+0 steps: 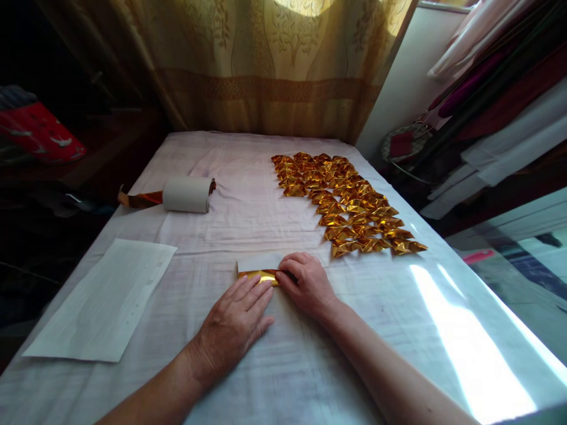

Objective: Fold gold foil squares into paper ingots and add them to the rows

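A sheet of gold foil paper [259, 263] with a pale back lies on the cloth in front of me, its near edge folded over so that a shiny gold strip shows. My left hand [237, 316] rests flat with fingers stretched out, the fingertips pressing on the gold strip. At the right end, my right hand [308, 282] has its thumb and bent fingers closed on the paper's edge. The fingertips of that hand partly cover the right end of the sheet.
Rows of folded gold foil pieces [354, 212] stand at the back right. A rolled stack of pale-backed foil paper [186, 195] lies back left, and a printed white sheet [104, 301] front left. Curtains [274, 59] hang behind the cloth-covered table [239, 159].
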Motion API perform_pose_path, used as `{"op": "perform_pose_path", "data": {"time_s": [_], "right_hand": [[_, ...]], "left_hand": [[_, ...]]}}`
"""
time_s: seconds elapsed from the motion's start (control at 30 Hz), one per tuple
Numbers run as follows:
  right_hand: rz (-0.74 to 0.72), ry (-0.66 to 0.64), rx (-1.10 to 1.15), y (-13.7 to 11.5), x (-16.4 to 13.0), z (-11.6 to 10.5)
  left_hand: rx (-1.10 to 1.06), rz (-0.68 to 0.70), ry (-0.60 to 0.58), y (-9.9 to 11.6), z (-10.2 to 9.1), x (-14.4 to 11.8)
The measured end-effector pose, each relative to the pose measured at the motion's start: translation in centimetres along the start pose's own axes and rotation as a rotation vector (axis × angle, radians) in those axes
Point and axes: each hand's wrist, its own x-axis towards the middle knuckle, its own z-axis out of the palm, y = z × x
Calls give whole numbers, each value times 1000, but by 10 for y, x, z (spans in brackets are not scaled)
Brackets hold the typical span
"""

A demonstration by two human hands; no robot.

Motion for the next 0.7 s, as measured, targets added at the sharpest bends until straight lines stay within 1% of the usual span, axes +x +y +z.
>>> {"op": "perform_pose_path", "data": {"time_s": [0.2,0.7], "right_hand": [[23,26,-6,1,-1,4],[51,52,-10,0,-2,5]], "left_hand": [[-37,-40,-36,0,1,-2],[-72,-67,-47,1,0,-1]]}}
